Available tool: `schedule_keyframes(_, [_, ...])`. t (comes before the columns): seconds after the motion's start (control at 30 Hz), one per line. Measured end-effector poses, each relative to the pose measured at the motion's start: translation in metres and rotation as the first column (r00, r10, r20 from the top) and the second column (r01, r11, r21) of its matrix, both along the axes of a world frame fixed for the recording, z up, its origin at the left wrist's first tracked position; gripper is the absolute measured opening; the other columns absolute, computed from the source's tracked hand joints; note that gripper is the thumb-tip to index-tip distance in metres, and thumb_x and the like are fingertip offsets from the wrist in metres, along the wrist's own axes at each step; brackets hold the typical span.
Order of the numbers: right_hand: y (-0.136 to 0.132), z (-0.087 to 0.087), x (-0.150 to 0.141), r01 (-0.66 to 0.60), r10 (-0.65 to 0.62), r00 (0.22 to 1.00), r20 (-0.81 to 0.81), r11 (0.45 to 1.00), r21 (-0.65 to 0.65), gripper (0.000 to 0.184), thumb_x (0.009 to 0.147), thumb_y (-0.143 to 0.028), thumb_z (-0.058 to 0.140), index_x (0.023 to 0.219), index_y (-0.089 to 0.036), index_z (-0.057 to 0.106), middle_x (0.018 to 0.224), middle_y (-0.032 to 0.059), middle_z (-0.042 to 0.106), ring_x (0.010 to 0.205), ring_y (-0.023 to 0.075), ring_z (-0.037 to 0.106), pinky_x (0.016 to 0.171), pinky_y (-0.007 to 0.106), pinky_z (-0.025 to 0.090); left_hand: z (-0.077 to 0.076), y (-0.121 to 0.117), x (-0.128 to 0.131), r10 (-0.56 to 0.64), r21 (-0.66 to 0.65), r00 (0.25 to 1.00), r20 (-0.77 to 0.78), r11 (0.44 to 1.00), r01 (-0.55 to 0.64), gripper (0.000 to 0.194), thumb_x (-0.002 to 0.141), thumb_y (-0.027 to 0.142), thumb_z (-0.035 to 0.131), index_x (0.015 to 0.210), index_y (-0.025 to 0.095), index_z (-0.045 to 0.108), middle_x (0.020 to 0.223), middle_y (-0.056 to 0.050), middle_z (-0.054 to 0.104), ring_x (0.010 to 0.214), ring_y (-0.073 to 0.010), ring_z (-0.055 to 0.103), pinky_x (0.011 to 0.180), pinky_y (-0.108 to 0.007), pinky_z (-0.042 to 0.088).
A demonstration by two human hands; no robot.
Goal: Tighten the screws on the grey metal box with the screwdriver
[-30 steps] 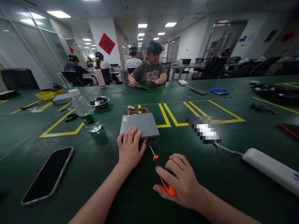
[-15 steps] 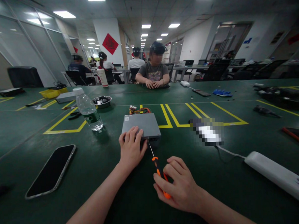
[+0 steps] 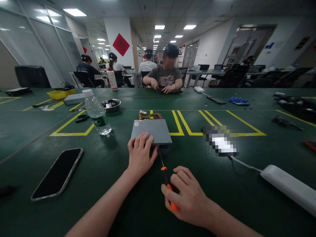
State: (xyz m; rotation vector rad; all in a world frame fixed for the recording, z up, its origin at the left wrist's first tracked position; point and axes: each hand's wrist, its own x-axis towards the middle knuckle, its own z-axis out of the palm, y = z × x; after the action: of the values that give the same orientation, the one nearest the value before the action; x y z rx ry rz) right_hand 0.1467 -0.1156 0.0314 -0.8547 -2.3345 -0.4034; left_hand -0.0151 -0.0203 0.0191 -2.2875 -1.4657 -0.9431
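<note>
A grey metal computer power supply lies flat on the green table, its coloured cables bunched behind it. My left hand steadies its front left corner, fingers over the top and thumb against the front side. An orange and black screwdriver is in my right hand, its handle between thumb and curled fingers. The thin shaft points up and away, with the tip at the front side of the power supply, near my left thumb. What the tip meets is too small to make out.
Left of the power supply stands a water bottle; nearer lies a dark phone. A metal bowl holds small parts. On the right are a pixelated lit device and a white power strip. A person sits opposite.
The whole view has shifted slightly. The screwdriver's handle has turned in my right hand, its tip staying at the power supply's front. My left hand keeps its place on the power supply.
</note>
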Motion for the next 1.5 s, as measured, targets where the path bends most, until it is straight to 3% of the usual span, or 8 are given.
schedule_keyframes(0.13, [-0.001,0.002,0.003,0.0,0.0,1.0,-0.009,1.0,0.023,0.016,0.074,-0.015,0.051,0.086,-0.017,0.062,0.067,0.0032,0.049,0.066,0.015,0.045,0.073,0.037,0.045,-0.001,0.0,-0.001,-0.001,0.003,1.0,-0.004,1.0,0.001,0.033,0.084,0.033,0.044,0.113,0.02,0.051,0.125,-0.011,0.051,0.119,-0.0243,0.041,0.097,-0.043,0.023])
schedule_keyframes(0.37, [0.0,0.009,0.02,-0.002,0.029,0.987,-0.158,0.985,0.173,0.01,0.072,-0.015,0.055,0.08,-0.016,0.061,0.06,0.0,0.048,0.059,0.0121,0.042,0.068,0.034,0.045,-0.002,0.0,-0.002,-0.004,0.018,1.0,-0.002,1.0,0.004,0.033,0.084,0.034,0.044,0.114,0.021,0.05,0.123,-0.011,0.052,0.118,-0.0244,0.042,0.097,-0.043,0.023])
schedule_keyframes(1.13, [-0.001,0.014,0.025,0.1,-0.062,0.973,-0.222,0.981,0.166,0.009,0.072,-0.014,0.057,0.079,-0.017,0.062,0.061,-0.0006,0.05,0.057,0.0115,0.044,0.069,0.034,0.043,-0.002,0.0,-0.004,-0.013,0.005,1.0,-0.022,1.0,0.013,0.034,0.085,0.034,0.044,0.115,0.02,0.05,0.126,-0.01,0.051,0.12,-0.0242,0.041,0.099,-0.044,0.024])
schedule_keyframes(1.37, [-0.001,0.019,0.027,0.111,-0.082,0.98,-0.183,0.982,0.154,0.012,0.08,-0.025,0.054,0.083,-0.014,0.059,0.061,0.0015,0.054,0.057,0.0135,0.049,0.068,0.036,0.042,-0.002,0.0,-0.004,-0.02,0.0,1.0,-0.015,1.0,0.02,0.035,0.083,0.034,0.046,0.116,0.021,0.049,0.126,-0.011,0.051,0.12,-0.0256,0.041,0.098,-0.045,0.024])
schedule_keyframes(1.5, [-0.001,0.018,0.027,0.136,-0.102,0.974,-0.201,0.977,0.167,0.008,0.08,-0.016,0.054,0.087,-0.013,0.057,0.061,0.0014,0.058,0.057,0.0128,0.052,0.067,0.034,0.042,-0.002,0.0,-0.003,-0.018,-0.005,1.0,-0.015,1.0,0.018,0.035,0.084,0.034,0.045,0.116,0.022,0.049,0.126,-0.011,0.05,0.121,-0.0253,0.04,0.098,-0.045,0.024])
